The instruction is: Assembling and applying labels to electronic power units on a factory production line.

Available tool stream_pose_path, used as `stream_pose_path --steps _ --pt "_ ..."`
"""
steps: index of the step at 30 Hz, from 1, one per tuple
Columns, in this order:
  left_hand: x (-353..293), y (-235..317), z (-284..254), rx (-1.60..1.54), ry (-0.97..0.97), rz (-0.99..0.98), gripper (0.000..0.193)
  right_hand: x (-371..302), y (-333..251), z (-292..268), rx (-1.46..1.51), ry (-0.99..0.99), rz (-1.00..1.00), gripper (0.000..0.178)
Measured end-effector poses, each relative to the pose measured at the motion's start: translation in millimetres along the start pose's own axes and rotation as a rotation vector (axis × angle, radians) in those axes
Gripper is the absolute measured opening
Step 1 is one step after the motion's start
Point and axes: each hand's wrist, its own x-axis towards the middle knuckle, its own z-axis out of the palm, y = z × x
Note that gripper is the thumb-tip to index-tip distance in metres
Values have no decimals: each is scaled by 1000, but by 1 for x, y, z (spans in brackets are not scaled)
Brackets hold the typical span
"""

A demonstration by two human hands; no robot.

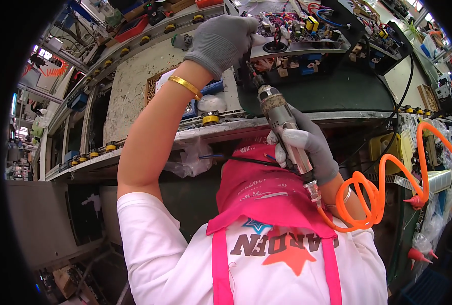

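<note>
Fingers [294,137] of the right hand [315,147] are gripping the air screwdriver [278,113] mid-barrel, probably the best hold on something stiff and heavyish; it is pointing toward the chassis [307,47], where the left hand [223,40] is bending, its grasp unclear.

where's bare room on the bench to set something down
Free: the pale worktop between the yellow rollers and the parts tray; the dark green surface between the circuit-board unit and the front rail, right of the power driver. Crowded: the unit itself, by the left hand, and the right side, with the coiled orange hose.
</note>
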Motion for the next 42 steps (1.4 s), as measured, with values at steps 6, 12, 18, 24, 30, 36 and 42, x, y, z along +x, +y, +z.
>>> stream_pose_path --steps 6,12,18,24,30,36,42 --pt "-3 -1 8 21 73 -12 35 2 3 12 32 16 -9 70" --pt "-3 11 -2 46 10 -111 16 4 5 21 -59 33 -26 66" --pt "-9 6 4 80 81 -38 16 3 2 21 -109 26 -41 70" --pt "-69 41 -16 -1199 159 -558 22 -48 -24 -22 -297 97 5 83" --pt "-183 89 86 -1211 -849 -630 26 -83 -10 -59 -322 126 16 89" --pt "-213 107 144 -844 -736 -585 29 -84 -1 -66 -321 242 120 96" --pt "-226 114 148 -898 -831 -469 31 -83 -1 -70 -288 248 178 93"
